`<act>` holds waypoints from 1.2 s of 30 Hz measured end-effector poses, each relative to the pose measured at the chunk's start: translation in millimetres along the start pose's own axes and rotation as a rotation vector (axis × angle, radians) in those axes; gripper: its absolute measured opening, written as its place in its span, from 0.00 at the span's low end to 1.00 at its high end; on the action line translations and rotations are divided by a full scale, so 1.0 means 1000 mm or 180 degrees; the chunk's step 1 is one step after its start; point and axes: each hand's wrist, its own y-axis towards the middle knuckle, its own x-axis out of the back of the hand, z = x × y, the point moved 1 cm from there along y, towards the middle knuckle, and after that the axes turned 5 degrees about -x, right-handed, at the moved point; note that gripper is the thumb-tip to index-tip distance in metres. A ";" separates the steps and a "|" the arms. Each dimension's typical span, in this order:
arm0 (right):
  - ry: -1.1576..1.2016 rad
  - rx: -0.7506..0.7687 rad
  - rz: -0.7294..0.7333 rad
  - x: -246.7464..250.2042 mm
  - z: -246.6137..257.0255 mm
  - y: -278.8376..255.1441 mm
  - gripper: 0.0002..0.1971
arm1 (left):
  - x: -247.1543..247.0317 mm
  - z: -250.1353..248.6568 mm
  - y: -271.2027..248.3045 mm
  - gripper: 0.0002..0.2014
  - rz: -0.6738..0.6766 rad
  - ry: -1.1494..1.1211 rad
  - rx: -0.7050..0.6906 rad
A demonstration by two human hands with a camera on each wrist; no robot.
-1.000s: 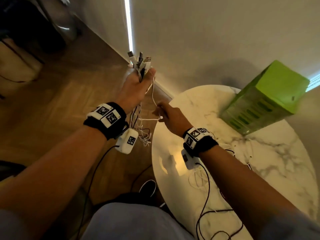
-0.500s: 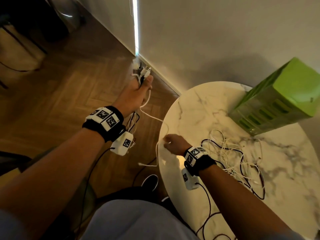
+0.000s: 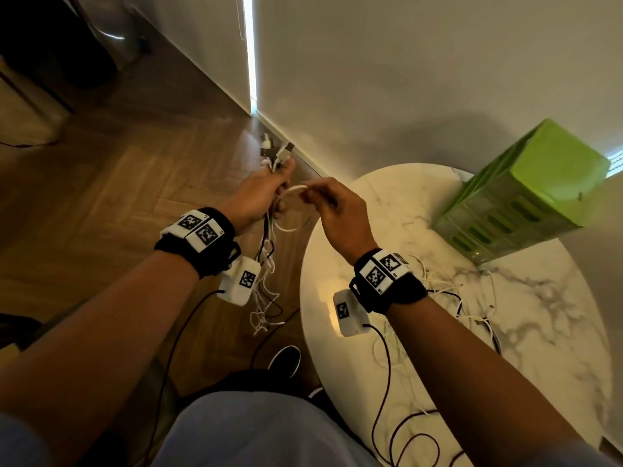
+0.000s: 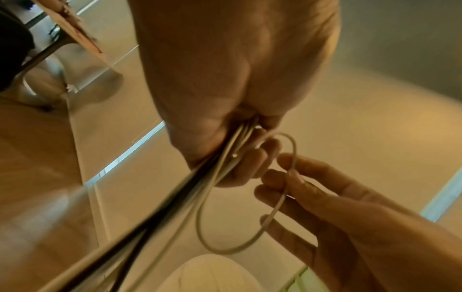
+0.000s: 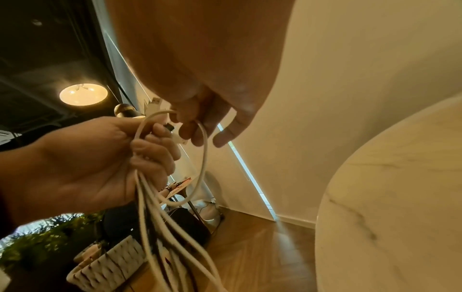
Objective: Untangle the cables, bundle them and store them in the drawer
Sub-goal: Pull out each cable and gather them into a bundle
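Note:
My left hand (image 3: pixel 269 188) grips a bunch of white and black cables (image 3: pixel 266 261) just left of the round marble table (image 3: pixel 556 348), with their plugs (image 3: pixel 278 151) sticking up above the fist and the ends hanging toward the floor. My right hand (image 3: pixel 315 193) pinches a white cable loop (image 3: pixel 291 210) right beside the left hand. In the left wrist view the white cable loop (image 4: pixel 275 209) curves from the left fist to the right fingertips (image 4: pixel 287 164). The right wrist view shows the cable bunch (image 5: pixel 160 207) hanging from the left hand (image 5: pixel 150 146). More tangled cables (image 3: pixel 465 298) lie on the table.
A green drawer unit (image 3: pixel 526 197) stands at the table's far right by the wall. The wooden floor (image 3: pixel 118 197) lies to the left, with a shoe (image 3: pixel 286 360) below. A woven basket (image 5: pixel 107 264) sits on the floor. Black wrist-camera leads (image 3: pixel 404 433) trail across the table's near edge.
My right hand has risen from the table edge to the left hand, bringing the white cable up into a loop. The left hand holds its bunch in about the same place.

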 end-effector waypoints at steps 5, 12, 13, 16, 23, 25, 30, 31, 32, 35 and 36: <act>-0.0251 -0.0060 0.1234 0.012 -0.019 -0.033 0.07 | 0.011 0.001 0.011 0.17 -0.0403 -0.0256 -0.0106; -0.0893 -0.0329 0.0733 0.008 -0.024 -0.041 0.13 | -0.017 -0.002 -0.003 0.23 0.0305 -0.0118 -0.0181; -0.0731 -0.0505 0.0686 0.005 -0.019 -0.034 0.17 | -0.023 -0.003 -0.007 0.24 0.0399 0.0007 -0.0218; -0.0030 -0.0833 0.1034 -0.010 -0.002 -0.023 0.22 | -0.039 0.000 -0.011 0.25 0.0648 0.0835 -0.0306; 0.1900 -0.1302 0.0349 -0.016 0.024 -0.028 0.11 | -0.025 -0.016 -0.015 0.18 0.1471 0.0217 -0.0487; 0.2422 -0.1568 0.0423 -0.005 0.037 -0.026 0.07 | -0.028 -0.011 -0.023 0.18 0.2174 0.0238 -0.0228; 0.2508 -0.1636 0.1018 0.025 0.067 -0.021 0.10 | -0.030 0.029 -0.018 0.10 0.2467 0.2403 0.0231; 0.2430 -0.1558 0.0964 0.027 0.071 -0.021 0.10 | -0.022 0.034 -0.009 0.08 0.1850 0.2595 -0.0134; 0.2311 -0.1446 0.0863 0.028 0.073 -0.022 0.11 | -0.013 0.037 0.002 0.04 0.1104 0.2685 -0.0577; 0.1872 -0.1054 0.0566 0.030 0.070 -0.029 0.27 | 0.002 0.043 0.015 0.05 -0.0374 0.2612 -0.1301; 0.1868 -0.1028 0.0510 0.031 0.070 -0.030 0.29 | 0.002 0.051 0.019 0.03 -0.0247 0.2554 -0.1240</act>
